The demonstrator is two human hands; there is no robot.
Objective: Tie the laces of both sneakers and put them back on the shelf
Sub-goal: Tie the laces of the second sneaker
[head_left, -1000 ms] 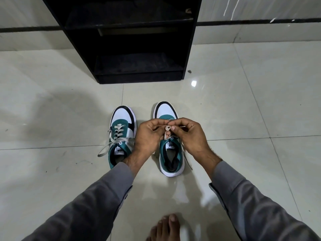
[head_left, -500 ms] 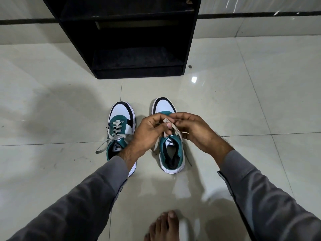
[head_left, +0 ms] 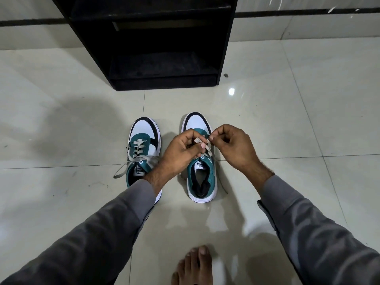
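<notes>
We see both hands over the right sneaker (head_left: 202,173) on the floor (head_left: 287,130): the left hand (head_left: 182,150) pinches its lace (head_left: 208,150), the right hand (head_left: 232,146) nips the same lace at the tips. The left sneaker (head_left: 144,145) stands beside it, laces loose, before the black shelf (head_left: 164,64).

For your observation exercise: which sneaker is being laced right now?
The right-hand sneaker: both hands pinch its lace, while the left-hand sneaker lies untouched, laces loose.

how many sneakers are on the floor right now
2. One white, teal and black sneaker sits on the left with loose laces; the matching sneaker sits right of it, under both hands. The black shelf behind looks empty.
</notes>
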